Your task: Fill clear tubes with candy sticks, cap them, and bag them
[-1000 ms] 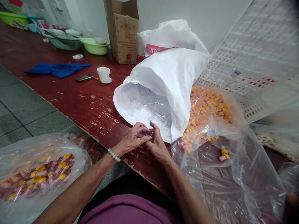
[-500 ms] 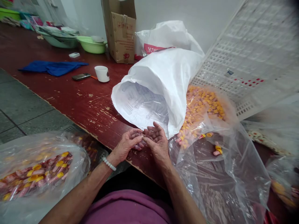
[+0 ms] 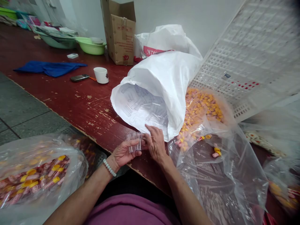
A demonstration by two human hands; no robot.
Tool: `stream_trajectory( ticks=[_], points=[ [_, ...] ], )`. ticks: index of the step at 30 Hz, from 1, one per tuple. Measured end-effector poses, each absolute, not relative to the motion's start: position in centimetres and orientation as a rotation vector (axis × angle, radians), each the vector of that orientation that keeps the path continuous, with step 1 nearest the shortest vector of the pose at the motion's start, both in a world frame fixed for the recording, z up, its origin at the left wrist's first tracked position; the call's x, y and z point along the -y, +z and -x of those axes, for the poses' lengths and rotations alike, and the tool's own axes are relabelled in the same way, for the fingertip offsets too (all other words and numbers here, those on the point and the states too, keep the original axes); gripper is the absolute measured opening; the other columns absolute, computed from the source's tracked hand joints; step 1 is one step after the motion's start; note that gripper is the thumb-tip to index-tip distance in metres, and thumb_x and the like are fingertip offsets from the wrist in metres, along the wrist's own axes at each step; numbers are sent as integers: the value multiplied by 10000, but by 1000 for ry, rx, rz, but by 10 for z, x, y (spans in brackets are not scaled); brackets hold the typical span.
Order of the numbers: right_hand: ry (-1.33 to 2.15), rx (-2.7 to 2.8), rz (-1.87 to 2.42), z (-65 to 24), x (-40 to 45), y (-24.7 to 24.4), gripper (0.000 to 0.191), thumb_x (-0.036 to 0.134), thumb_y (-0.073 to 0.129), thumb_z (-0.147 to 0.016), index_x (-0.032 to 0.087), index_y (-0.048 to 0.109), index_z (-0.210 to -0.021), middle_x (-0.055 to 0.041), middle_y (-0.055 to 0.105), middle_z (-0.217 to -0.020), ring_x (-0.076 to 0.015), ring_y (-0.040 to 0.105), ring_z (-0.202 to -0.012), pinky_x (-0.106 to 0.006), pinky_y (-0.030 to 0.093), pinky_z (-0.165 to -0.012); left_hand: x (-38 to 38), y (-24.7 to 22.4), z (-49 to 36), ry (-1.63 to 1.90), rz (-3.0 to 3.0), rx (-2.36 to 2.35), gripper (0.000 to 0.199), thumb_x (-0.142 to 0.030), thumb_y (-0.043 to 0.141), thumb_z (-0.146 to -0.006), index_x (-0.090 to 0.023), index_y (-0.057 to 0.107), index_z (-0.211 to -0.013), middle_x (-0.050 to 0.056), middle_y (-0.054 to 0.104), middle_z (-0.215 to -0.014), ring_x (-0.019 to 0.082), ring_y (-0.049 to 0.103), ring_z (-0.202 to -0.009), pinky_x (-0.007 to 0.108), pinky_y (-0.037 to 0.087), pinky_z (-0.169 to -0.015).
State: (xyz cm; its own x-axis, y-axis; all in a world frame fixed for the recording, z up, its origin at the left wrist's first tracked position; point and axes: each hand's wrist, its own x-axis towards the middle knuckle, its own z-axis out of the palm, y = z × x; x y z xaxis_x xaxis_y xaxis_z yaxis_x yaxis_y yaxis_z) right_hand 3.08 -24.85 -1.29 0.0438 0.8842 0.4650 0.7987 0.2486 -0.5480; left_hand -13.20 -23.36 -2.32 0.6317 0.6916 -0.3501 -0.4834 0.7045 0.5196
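Observation:
Several clear plastic tubes [image 3: 134, 142] lie in my left hand [image 3: 124, 152], its fingers wrapped round them, over the table's front edge. My right hand [image 3: 156, 143] is at the right ends of the tubes, its thumb and lower fingers by them and its index finger stretched out; whether it grips any is hidden. Just beyond my hands lies a white sack [image 3: 173, 72], its mouth turned toward me, with many clear tubes [image 3: 150, 106] inside. To its right, orange-capped pink pieces [image 3: 203, 106] are heaped by a clear plastic sheet [image 3: 217, 175].
A white cup [image 3: 101, 75], a phone [image 3: 79, 77] and a blue cloth [image 3: 51, 68] are on the red table [image 3: 70, 97]. Behind stand a cardboard box [image 3: 123, 37] and green basins [image 3: 91, 47]. A white crate [image 3: 248, 62] leans at right; a bag of capped pieces [image 3: 42, 178] is lower left.
My hands were cupped together; now the clear tubes show plainly in my left hand, and my right hand has turned palm down beside them. The view has shifted slightly.

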Motion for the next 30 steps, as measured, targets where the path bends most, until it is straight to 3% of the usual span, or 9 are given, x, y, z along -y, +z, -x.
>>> stream_trajectory(
  ticks=[3,7,10,13,15,18,21,25,30],
  points=[
    [-40,1775,1782,-56,223,-17,332,188,395,-911,146,542,-1205,-121,607,-1094,-235,503,-1018,-402,406,-907,230,-18,136,721,-387,-559,372,-120,670,-696,-177,615,-1059,43,677,-840,229,682,-863,279,559,-648],
    [-144,1948,2135,-73,201,-21,356,61,388,-843,153,571,-1135,-159,588,-1070,-266,511,-970,-378,448,-769,225,-14,137,773,-404,-561,369,-78,648,-670,-191,615,-1020,48,680,-982,206,683,-834,302,555,-699],
    [-103,1924,2252,-72,195,-18,313,56,360,-846,154,601,-1020,-188,565,-1040,-277,534,-942,-360,459,-682,223,-13,136,787,-492,-538,439,-66,629,-671,-198,593,-1089,86,634,-1157,177,669,-843,313,541,-755],
    [-83,1883,2220,-67,200,-9,265,83,404,-837,127,583,-1029,-188,565,-1031,-273,551,-948,-371,463,-723,223,-12,133,806,-561,-510,520,-68,643,-663,-225,559,-1152,69,636,-1127,170,659,-859,365,514,-845],
    [91,1749,2046,-61,210,-1,243,168,475,-834,133,558,-1059,-139,589,-1007,-226,574,-867,-356,468,-741,224,-11,131,816,-592,-503,541,-73,665,-657,-244,545,-1156,46,637,-1091,179,653,-905,387,497,-876],
    [629,1398,1602,-44,233,8,334,341,561,-803,166,510,-1084,-44,623,-896,-147,578,-687,-291,480,-633,227,-11,125,863,-660,-511,588,-68,706,-627,-256,527,-1154,25,618,-1078,188,626,-978,377,492,-878],
    [940,1251,1355,-28,256,11,364,347,617,-767,198,500,-1078,1,627,-832,-118,584,-643,-235,463,-560,230,-14,117,935,-813,-535,694,-52,756,-563,-254,495,-1174,27,594,-1103,189,601,-1010,325,497,-848],
    [755,1429,1386,-20,275,12,221,285,571,-820,230,591,-1033,-23,635,-947,-135,603,-757,-280,493,-696,232,-18,105,999,-1107,-641,741,-89,796,-527,-230,470,-1177,52,590,-1114,196,599,-987,297,490,-821],
    [399,1625,1459,-21,298,22,224,227,533,-851,240,606,-1063,-46,640,-989,-167,594,-930,-306,475,-841,234,-18,92,1061,-1250,-728,525,-172,790,-540,-184,553,-1009,53,626,-1005,193,616,-894,305,498,-802]
  ],
)
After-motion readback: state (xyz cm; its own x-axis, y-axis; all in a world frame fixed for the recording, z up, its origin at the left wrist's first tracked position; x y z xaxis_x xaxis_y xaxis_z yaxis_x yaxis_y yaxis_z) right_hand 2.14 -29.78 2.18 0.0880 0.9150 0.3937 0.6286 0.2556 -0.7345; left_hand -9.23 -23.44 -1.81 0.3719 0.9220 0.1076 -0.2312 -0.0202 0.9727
